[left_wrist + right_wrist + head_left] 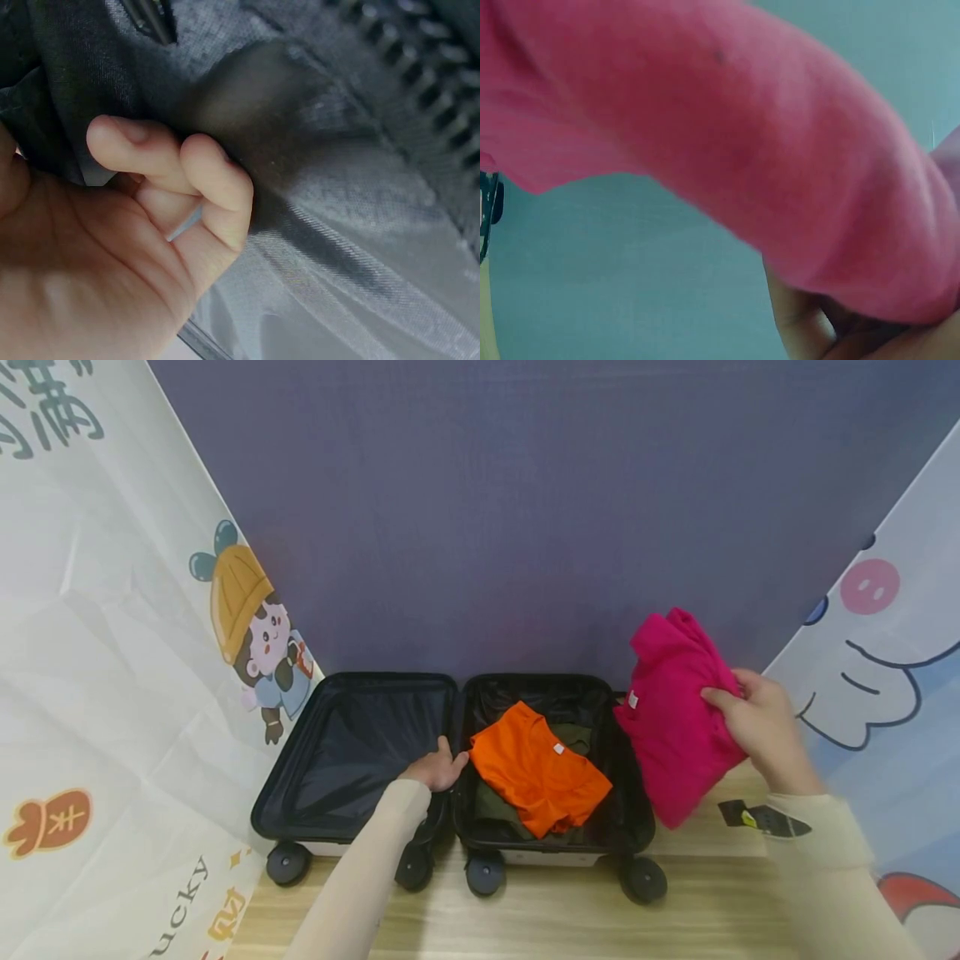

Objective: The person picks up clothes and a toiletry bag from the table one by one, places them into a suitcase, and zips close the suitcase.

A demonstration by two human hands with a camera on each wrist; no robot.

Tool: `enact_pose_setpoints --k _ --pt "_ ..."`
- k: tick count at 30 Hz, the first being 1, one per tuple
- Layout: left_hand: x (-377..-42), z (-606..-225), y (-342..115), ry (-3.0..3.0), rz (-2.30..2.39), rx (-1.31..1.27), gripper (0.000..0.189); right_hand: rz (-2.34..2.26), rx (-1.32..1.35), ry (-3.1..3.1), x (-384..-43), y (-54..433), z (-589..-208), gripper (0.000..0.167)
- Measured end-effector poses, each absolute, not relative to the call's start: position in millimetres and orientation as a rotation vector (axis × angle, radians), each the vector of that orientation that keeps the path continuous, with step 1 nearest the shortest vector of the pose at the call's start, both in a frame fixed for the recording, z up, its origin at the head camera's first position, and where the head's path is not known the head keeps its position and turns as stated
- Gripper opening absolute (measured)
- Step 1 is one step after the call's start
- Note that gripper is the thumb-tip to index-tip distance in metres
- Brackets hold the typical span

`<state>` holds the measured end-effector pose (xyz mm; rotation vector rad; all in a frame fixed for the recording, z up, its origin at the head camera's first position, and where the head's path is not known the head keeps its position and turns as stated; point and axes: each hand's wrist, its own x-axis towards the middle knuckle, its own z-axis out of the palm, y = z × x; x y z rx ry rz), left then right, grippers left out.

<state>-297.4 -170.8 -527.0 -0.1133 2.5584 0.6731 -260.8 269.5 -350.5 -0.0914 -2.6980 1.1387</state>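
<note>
My right hand (767, 718) grips a folded magenta garment (678, 727) by its right edge, thumb on the near face. The garment is held up at the right side of the open black suitcase (450, 777), and a white label shows near its left edge. Its pink cloth (765, 150) fills much of the right wrist view, with part of my hand below. My left hand (437, 768) is at the suitcase's middle, between the two halves. Its fingers (217, 180) are loosely bent beside the dark lining (330, 217) and hold nothing.
An orange garment (528, 768) lies over dark green cloth (495, 806) in the suitcase's right half. Dark lining shows in the left half (352, 752). Wheels (486, 872) face me. A grey-blue panel (525, 527) rises behind, and printed sheets (112, 652) flank both sides.
</note>
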Motion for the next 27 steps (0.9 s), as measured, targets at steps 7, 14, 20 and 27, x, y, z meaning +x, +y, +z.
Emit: enact_pose_setpoints --k 7,14,20,27 --pt "-297 -528 -172 2.562 0.677 -0.113 0.086 1.257 -0.086 -2.652 -266 259 -354 0.036" --pt "-299 -532 -172 2.560 0.673 -0.115 0.085 1.266 -0.087 -2.643 -269 249 -357 0.037" --pt "-300 -533 -172 2.561 0.669 -0.108 0.084 1.270 -0.071 -2.612 -272 240 -356 0.033" --pt "-298 -529 -172 2.552 0.686 -0.092 0.085 1.337 -0.069 -2.620 -273 232 -358 0.034"
